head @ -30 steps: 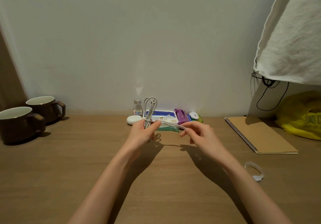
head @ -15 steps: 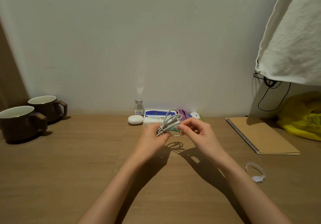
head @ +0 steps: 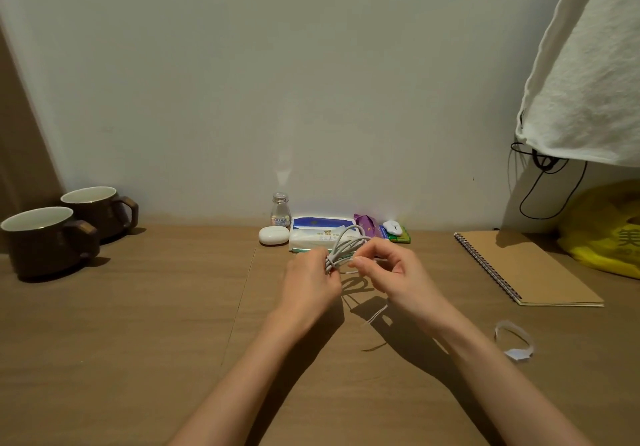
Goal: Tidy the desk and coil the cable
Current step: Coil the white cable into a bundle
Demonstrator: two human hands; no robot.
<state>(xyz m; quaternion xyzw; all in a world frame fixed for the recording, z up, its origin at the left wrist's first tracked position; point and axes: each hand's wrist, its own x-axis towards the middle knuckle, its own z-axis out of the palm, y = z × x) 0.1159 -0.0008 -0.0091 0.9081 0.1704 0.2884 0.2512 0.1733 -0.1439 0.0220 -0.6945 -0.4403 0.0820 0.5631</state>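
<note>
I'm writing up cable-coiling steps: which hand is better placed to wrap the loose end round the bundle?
Probably right. The left hand grips the looped cable at its base, steadying it. The right hand pinches the strand beside the loops, and the loose end hangs just below it.

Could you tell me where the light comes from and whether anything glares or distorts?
In the head view, the left hand, right hand and cable cast shadows rightward toward the camera on the desk, suggesting light from far left; glare hits the tissue pack; the wide lens bends the frame edges.
</note>
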